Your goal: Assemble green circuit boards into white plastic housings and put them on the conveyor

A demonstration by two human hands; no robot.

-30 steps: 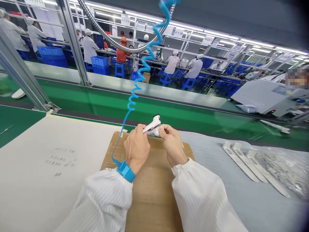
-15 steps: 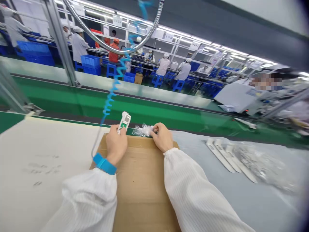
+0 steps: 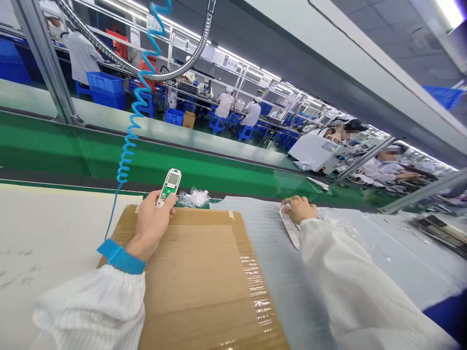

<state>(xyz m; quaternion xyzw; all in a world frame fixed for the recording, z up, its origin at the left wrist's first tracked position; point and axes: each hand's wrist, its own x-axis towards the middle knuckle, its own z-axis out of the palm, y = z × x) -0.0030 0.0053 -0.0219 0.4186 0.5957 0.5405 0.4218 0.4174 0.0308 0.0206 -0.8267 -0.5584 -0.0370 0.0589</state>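
The left hand (image 3: 151, 218) has its fingers pinched shut around a device (image 3: 172, 182), held up at the far edge of the cardboard (image 3: 204, 262). Just right of it, the film (image 3: 196, 198) lies crumpled; the right hand (image 3: 302, 210) has left it and moved across to a white shell (image 3: 292, 232) on the desk (image 3: 264, 228). Its fingers curl over the shell's far end; whether they grip, I cannot tell. Work now seems to involve both parts.

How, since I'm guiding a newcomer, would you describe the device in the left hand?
Find the brown cardboard in the middle. Near its far left corner, the left hand holds a slim white device. Its grey screen and green board distinguish it from the crumpled clear plastic alongside.
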